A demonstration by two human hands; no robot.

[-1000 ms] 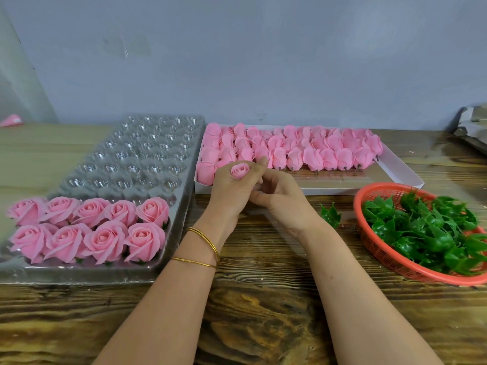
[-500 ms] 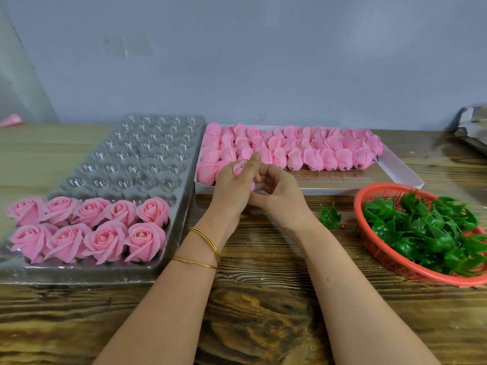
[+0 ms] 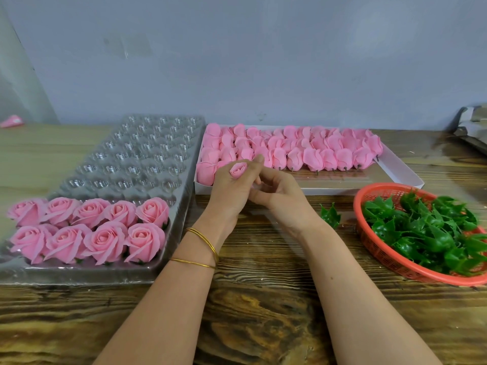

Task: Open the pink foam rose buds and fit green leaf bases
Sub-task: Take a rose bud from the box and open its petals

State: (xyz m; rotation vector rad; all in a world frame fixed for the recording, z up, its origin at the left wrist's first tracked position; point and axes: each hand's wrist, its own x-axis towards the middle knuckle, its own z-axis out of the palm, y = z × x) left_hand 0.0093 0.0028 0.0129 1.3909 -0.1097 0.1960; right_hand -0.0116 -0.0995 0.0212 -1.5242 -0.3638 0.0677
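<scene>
My left hand (image 3: 229, 188) grips a small pink rose bud (image 3: 238, 169) upright between thumb and fingers, just in front of the white box's near left corner. My right hand (image 3: 282, 196) presses against it from the right, its fingers curled in at the bud's lower side, where the contact is partly hidden. Several closed pink buds (image 3: 292, 151) lie in rows in the white box (image 3: 400, 169). Green leaf bases (image 3: 427, 233) fill an orange basket (image 3: 379, 256) on the right. One loose leaf base (image 3: 329, 216) lies on the table beside my right wrist.
A clear plastic cavity tray (image 3: 137, 159) sits at the left, with two rows of opened pink roses (image 3: 89, 233) at its near end. The wooden table (image 3: 258, 312) runs to a grey wall. Crumpled silver packaging (image 3: 471, 127) sits at the far right.
The right hand's fingers, which covered the bud half a second ago, have drawn back to the right. The bud shows again at the top of my left hand.
</scene>
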